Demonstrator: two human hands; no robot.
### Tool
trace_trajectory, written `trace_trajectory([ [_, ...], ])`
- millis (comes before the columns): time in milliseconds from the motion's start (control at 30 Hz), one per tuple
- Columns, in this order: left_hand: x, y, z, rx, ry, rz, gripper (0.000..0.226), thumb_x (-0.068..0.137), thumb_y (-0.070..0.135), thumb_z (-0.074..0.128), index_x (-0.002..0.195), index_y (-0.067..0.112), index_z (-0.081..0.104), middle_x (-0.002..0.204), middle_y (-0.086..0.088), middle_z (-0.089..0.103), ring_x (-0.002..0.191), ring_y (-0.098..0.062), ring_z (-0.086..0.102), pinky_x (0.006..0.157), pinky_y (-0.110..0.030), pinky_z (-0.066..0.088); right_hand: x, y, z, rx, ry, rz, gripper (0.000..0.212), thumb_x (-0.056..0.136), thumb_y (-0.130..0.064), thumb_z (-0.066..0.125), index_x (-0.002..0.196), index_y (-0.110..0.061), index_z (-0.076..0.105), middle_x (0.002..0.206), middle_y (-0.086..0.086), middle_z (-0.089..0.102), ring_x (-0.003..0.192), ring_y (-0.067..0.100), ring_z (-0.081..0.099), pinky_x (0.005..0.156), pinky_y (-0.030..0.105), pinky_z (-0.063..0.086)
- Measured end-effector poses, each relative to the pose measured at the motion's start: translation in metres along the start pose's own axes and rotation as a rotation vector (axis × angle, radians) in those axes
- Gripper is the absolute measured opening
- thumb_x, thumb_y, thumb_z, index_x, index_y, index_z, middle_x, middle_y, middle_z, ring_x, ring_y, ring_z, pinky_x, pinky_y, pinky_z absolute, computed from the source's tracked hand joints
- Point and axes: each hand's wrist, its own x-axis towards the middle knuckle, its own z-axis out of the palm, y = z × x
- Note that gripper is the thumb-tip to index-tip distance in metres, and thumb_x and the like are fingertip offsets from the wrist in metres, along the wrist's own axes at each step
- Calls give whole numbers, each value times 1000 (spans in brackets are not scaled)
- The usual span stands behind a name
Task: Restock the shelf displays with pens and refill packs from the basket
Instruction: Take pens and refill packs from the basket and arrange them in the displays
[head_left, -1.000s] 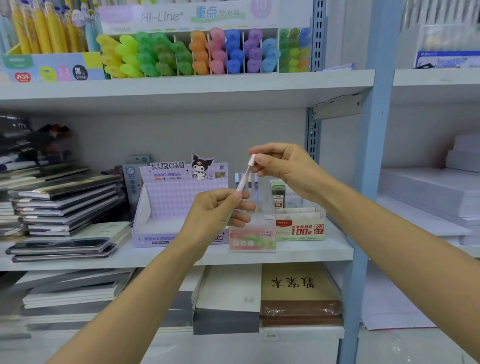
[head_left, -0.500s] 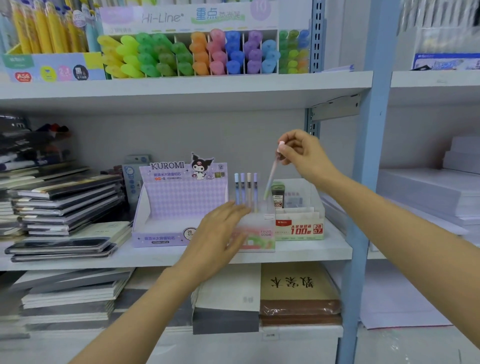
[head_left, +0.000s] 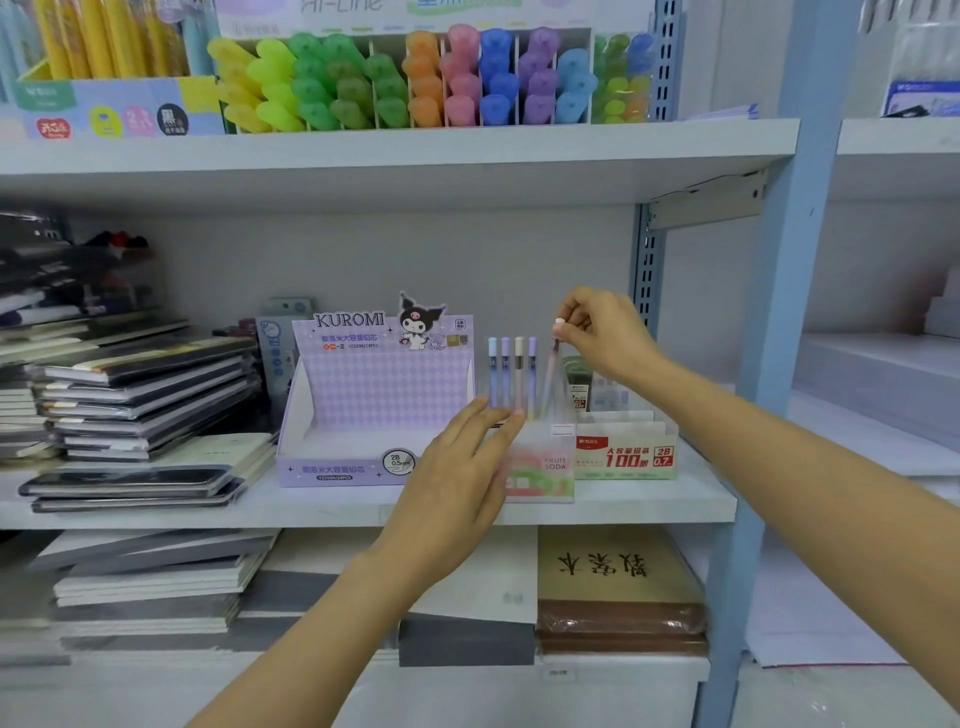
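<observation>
On the far left of the middle shelf (head_left: 649, 501), stacks of notebooks (head_left: 145, 405) lie flat, dark covers above pale ones. Just right of them stands a lilac KUROMI display box (head_left: 374, 395), its tray facing forward. The left hand (head_left: 457, 483) reaches up in front of the box's right corner, released, fingers straight and close together. The fingertips are at the upper left edge of the clear FRUIT SODA display (head_left: 545, 467); I cannot tell whether they press on it. Four pens (head_left: 511, 371) stand upright in that display, side by side, with blue, lilac and beige barrels. Just to their right a fifth pen (head_left: 549, 379) leans with its top tilted to the right and its lower end down inside the same display. The right hand (head_left: 602, 332) is grasping it, pinching its white top end between thumb and fingertips. Below that hand, touching the clear display's right side, sits a red-and-white refill box (head_left: 626, 457) printed with 100 and 2B 0.7. On the shelf above, a rack of highlighters (head_left: 415, 78) runs from yellow through green, orange and pink to blue.
</observation>
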Motion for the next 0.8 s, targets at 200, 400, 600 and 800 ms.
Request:
trace_trajectory([
  [200, -1, 2, 2, -7, 21, -15, 54, 97, 10, 49, 149, 15, 36, 149, -3, 42, 147, -19, 20, 116, -30, 23, 5, -3, -1, -20, -81, 1, 7, 91, -15, 66, 95, -11, 61, 85, 3, 67, 79, 15, 62, 70, 19, 47],
  [400, -1, 1, 0, -14, 16, -10, 54, 97, 5, 46, 149, 14, 36, 149, -4, 42, 147, -20, 20, 118, -32, 24, 1, 2, 9, 77, -5, 33, 11, 87, -12, 70, 96, -10, 65, 85, 5, 69, 79, 15, 64, 75, 25, 51],
  [600, 1, 4, -1, 17, -5, -26, 55, 97, 3, 43, 150, 14, 34, 151, -5, 39, 148, -22, 18, 118, -35, 23, 5, 5, 12, 62, -105, 146, 11, 87, -16, 70, 96, -11, 72, 90, 5, 69, 80, 14, 61, 82, 31, 53],
  [800, 1, 10, -5, 49, -30, -38, 57, 100, 8, 40, 154, 19, 23, 160, -1, 22, 150, -17, 4, 121, -30, 11, -3, -5, 1, -39, -76, 101, 26, 96, -23, 59, 117, -12, 68, 114, 6, 68, 97, 14, 59, 84, 23, 45],
])
